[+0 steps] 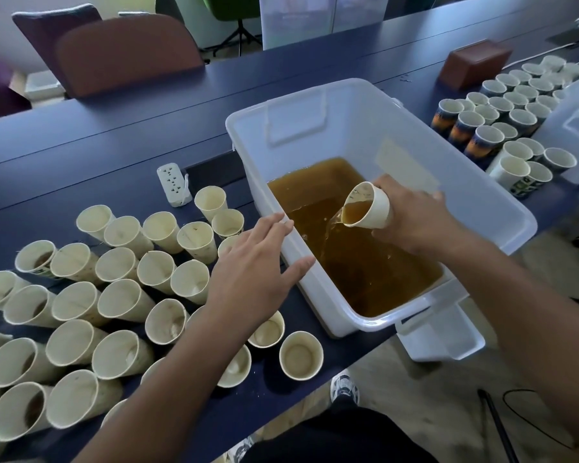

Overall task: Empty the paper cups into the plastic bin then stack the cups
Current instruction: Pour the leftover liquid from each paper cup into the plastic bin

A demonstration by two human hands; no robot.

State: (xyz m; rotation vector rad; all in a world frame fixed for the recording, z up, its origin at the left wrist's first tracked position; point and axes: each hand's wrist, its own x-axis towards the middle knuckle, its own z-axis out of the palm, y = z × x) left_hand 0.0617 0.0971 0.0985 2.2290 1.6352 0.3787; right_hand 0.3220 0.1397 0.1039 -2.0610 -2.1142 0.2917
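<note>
Right hand gripped a tilted paper cup over the plastic bin, brown liquid running into it.

Left hand hovered flat, fingers spread and relaxed, at the bin's left rim, above the cups left of the bin. More upright cups right of the bin stood beside a brown box. A white power strip lay left of the bin; a brown chair stood beyond it.
</note>
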